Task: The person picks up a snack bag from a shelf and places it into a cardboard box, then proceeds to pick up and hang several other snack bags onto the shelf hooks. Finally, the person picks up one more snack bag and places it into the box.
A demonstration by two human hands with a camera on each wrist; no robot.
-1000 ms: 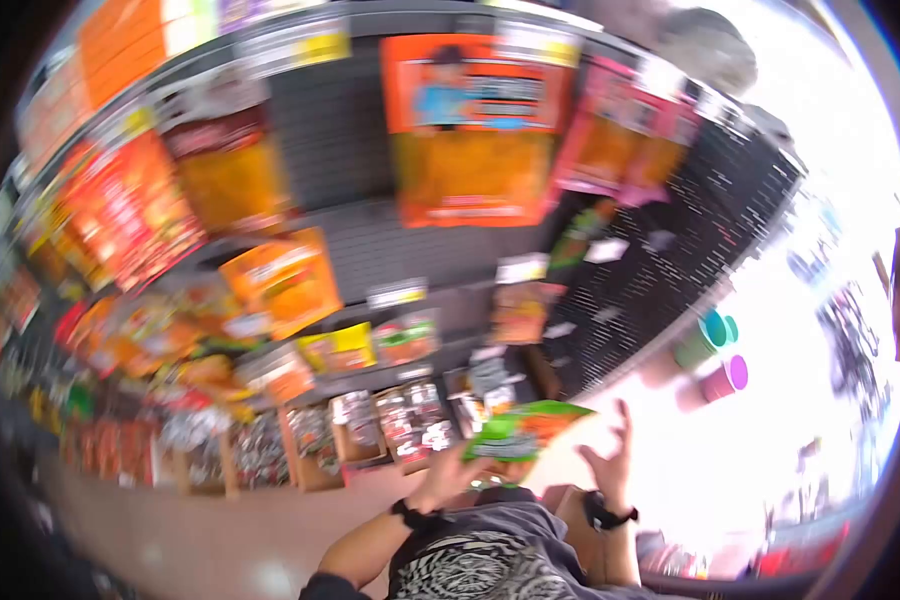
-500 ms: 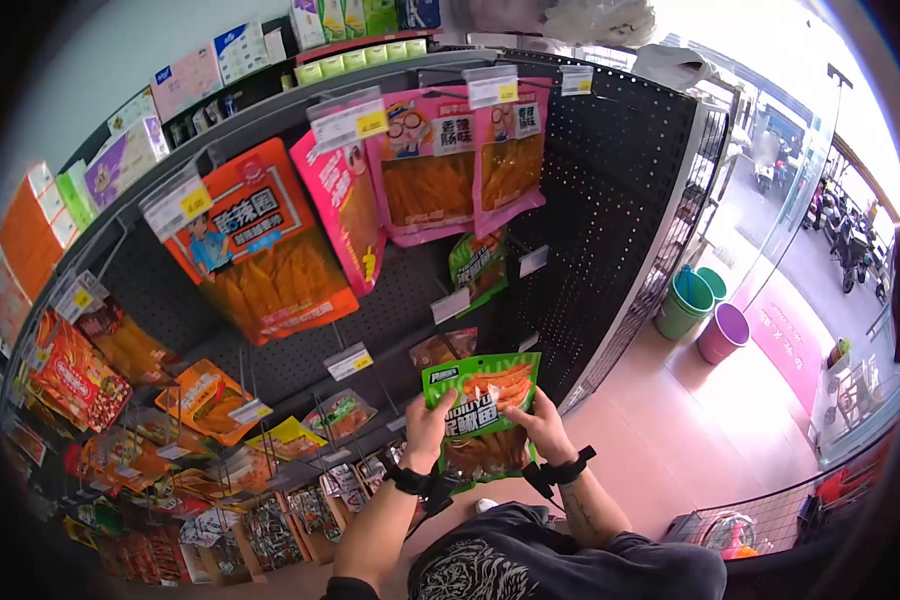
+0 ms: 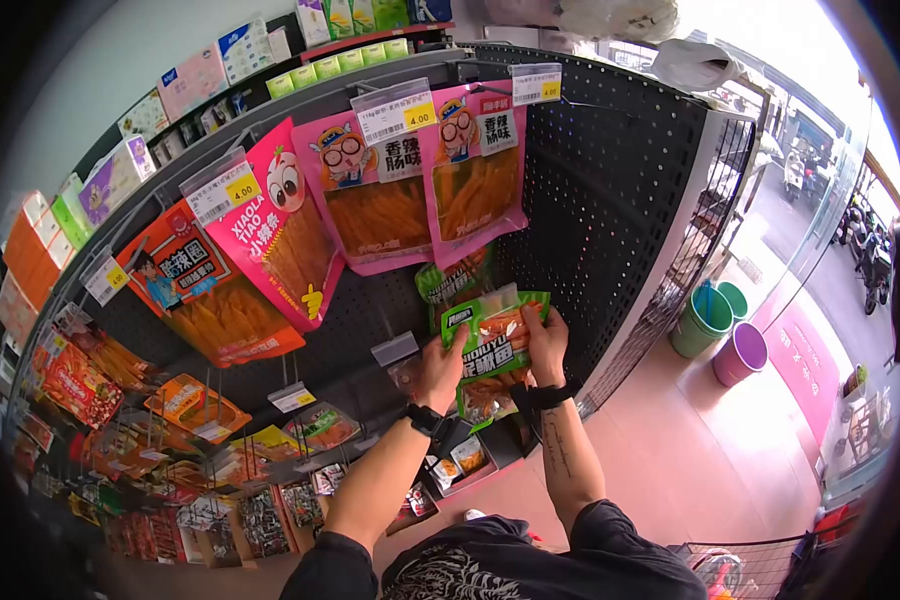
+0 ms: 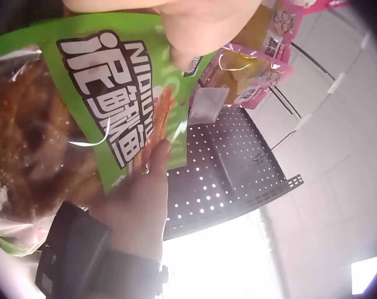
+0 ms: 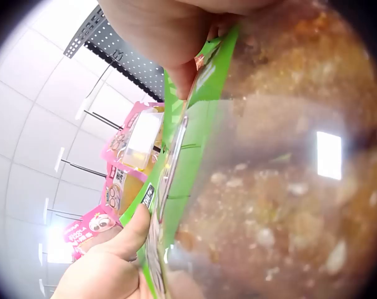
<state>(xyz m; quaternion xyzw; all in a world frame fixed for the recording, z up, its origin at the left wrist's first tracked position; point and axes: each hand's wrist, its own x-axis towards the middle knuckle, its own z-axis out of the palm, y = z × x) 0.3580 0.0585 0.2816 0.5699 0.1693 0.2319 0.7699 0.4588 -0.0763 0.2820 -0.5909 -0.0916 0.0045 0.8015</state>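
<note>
Both hands hold a green snack bag (image 3: 500, 330) with a clear lower window showing brown strips. My left hand (image 3: 442, 372) grips its left edge, thumb on the printed front. On the opposite edge, my right hand (image 3: 547, 345) pinches the bag near the top corner. Just behind and above it hangs a similar green bag (image 3: 455, 280), partly covered by the held one. In the right wrist view the held bag's clear side (image 5: 282, 187) fills much of the picture, with the left thumb (image 5: 135, 233) on the far edge.
Pink snack bags (image 3: 380, 190) and an orange bag (image 3: 210, 290) hang from hooks above and left. A black perforated panel (image 3: 610, 190) borders the rack on the right. Low down are open boxes (image 3: 460, 465) of small packets. Buckets (image 3: 740, 352) stand on the floor by the doorway.
One second ago the right hand was apart from the bag; by half a second ago both hands held it. Since then the bag has moved up toward the rack, overlapping the hanging green bag.
</note>
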